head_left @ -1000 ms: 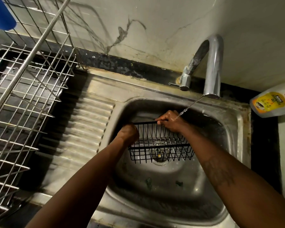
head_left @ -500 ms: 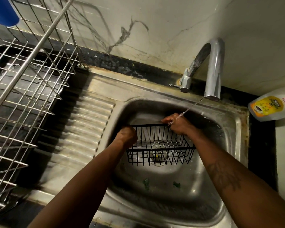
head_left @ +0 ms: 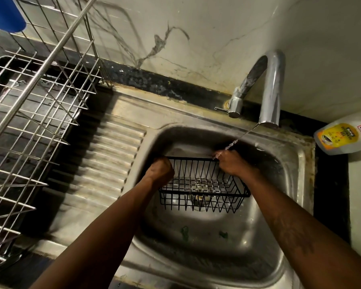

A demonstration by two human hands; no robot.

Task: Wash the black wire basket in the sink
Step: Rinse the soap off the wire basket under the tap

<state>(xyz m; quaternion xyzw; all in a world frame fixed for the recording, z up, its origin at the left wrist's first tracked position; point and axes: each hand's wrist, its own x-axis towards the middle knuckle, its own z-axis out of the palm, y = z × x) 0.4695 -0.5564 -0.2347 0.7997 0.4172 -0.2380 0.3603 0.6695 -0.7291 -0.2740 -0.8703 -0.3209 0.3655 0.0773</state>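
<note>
A black wire basket point(head_left: 204, 197) is held above the drain of the steel sink point(head_left: 300, 163). My left hand point(head_left: 161, 172) grips its left end with curled fingers. My right hand point(head_left: 231, 163) grips the far right corner of its rim. A thin stream of water runs slantwise from the chrome tap point(head_left: 271, 94) onto my right hand and that corner of the basket.
A steel wire dish rack point(head_left: 33, 105) fills the left side, over the ribbed draining board point(head_left: 104, 163). A blue object point(head_left: 4, 15) sits at the top left. A dish-soap bottle point(head_left: 344, 134) lies on the right counter. Green bits point(head_left: 184, 231) lie in the sink bowl.
Both hands and the basket have shifted a little to the right under the tap. My right hand has slid from mid-rim toward the far right corner.
</note>
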